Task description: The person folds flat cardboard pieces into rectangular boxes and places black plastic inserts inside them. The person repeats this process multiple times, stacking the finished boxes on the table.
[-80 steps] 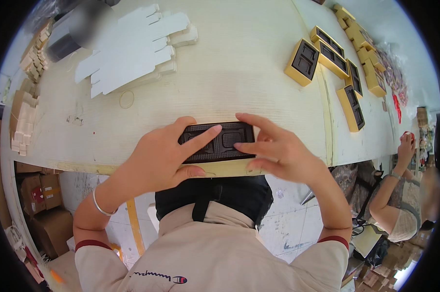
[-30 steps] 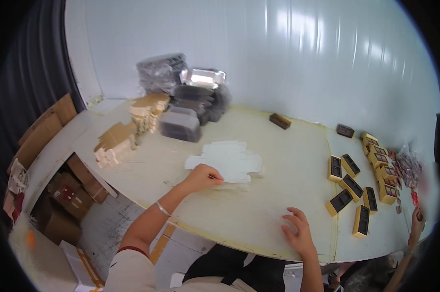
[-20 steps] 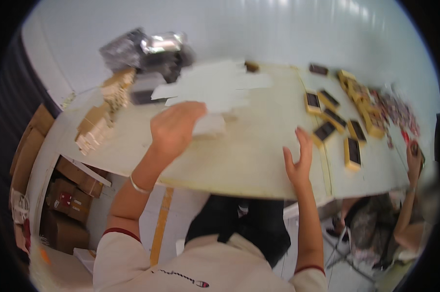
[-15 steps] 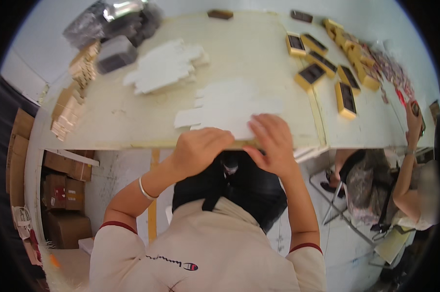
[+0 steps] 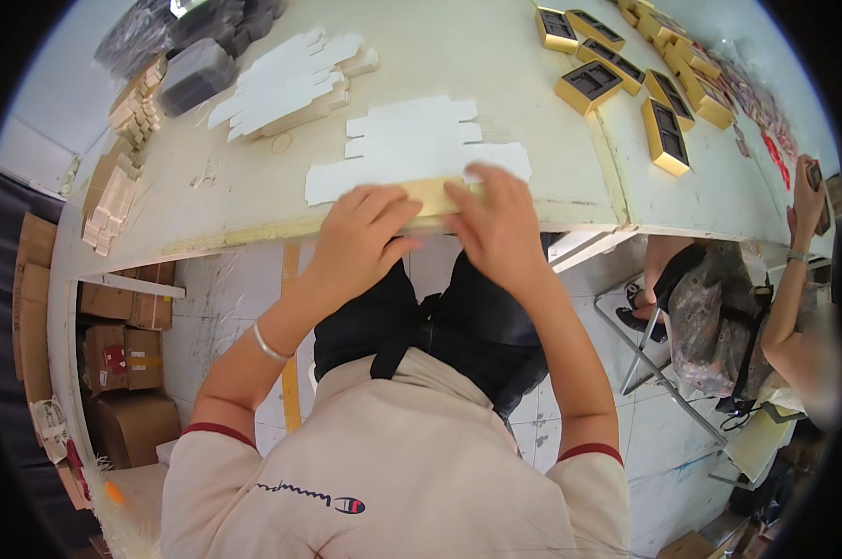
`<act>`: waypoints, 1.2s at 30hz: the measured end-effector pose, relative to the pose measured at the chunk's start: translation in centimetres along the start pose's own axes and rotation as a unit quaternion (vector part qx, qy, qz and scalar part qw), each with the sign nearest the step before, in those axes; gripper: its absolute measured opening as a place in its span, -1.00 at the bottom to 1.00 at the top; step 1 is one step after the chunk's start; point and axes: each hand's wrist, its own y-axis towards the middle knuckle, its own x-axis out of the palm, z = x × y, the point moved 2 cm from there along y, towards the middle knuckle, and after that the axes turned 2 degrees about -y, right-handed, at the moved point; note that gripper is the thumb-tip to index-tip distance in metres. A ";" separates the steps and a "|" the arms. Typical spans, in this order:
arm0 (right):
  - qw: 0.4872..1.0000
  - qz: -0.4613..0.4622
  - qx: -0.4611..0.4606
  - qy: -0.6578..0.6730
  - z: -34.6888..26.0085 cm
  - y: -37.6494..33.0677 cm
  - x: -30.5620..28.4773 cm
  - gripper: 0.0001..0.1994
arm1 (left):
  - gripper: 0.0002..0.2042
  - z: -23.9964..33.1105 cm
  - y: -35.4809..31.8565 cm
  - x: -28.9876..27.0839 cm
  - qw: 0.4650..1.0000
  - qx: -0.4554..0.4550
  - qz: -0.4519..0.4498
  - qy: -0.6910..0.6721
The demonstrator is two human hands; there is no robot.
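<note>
At the near edge of the counter (image 5: 207, 200), a flat white box blank (image 5: 412, 149) lies printed side down. Left hand (image 5: 360, 233) and right hand (image 5: 495, 224) press its gold flap (image 5: 432, 194), fingers flat, gripping nothing. Judged step: creasing the first fold; next needs firm, even pressure along it.

A flat white die-cut carton blank (image 5: 412, 149) is laid at the near edge of a pale table (image 5: 495, 56). Its near flap, gold on the visible side, is pressed down by the left hand (image 5: 360, 238) and the right hand (image 5: 495, 224), set side by side with fingers spread flat. A stack of white blanks (image 5: 286, 79) is seen farther back, with grey trays (image 5: 193, 74) beside it. Gold boxes with black inserts (image 5: 626, 79) are scattered at the right. Another person's raised hand (image 5: 806, 191) is visible at the right rim.
</note>
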 end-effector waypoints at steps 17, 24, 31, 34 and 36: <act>0.977 -0.202 0.062 0.022 0.3 3.5 0.5 -0.95 | -0.91 -4.1 2.2 -0.7 0.975 -0.151 -0.114 -0.116; 0.960 -0.234 0.148 0.045 -1.9 3.7 0.2 -0.93 | -0.80 -1.7 2.7 -2.7 0.994 -0.069 -0.010 0.081; 0.907 -0.143 0.187 0.350 -5.4 2.5 -1.1 -0.39 | -0.80 -5.0 2.6 -2.7 0.949 -0.200 -0.165 -0.179; 0.978 -0.187 -0.010 0.092 -2.3 2.6 -3.8 -0.45 | -0.82 -7.0 3.1 -2.5 0.956 -0.140 -0.210 -0.151; 0.967 -0.245 -0.057 0.037 -1.5 1.2 -3.1 -0.50 | -0.84 -7.5 4.4 -2.2 0.956 -0.100 -0.226 -0.160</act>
